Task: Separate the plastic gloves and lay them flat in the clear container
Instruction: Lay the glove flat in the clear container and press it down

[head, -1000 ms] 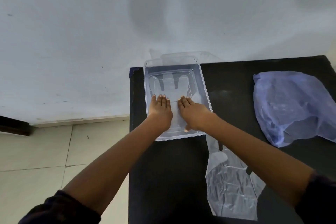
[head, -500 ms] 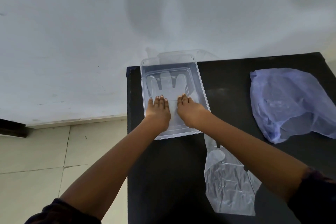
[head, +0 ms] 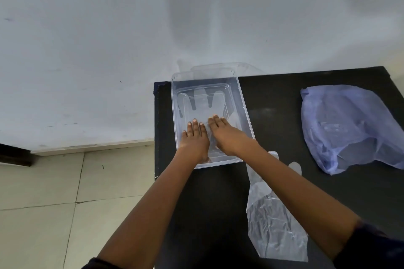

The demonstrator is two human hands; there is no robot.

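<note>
Hiding glove (head: 202, 102) cuff: left hand (head: 195, 137), right hand (head: 225, 135).

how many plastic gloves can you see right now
2 that can be told apart. One glove lies flat in the clear container, pressed by the left hand and right hand. Another glove lies on the black table. More layers may be stacked unseen.

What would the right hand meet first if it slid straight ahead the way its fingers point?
Likely only the flat clear plastic glove under the right hand, then the far wall of the clear plastic container. Depth is unclear, but nothing else shows in that line.
</note>
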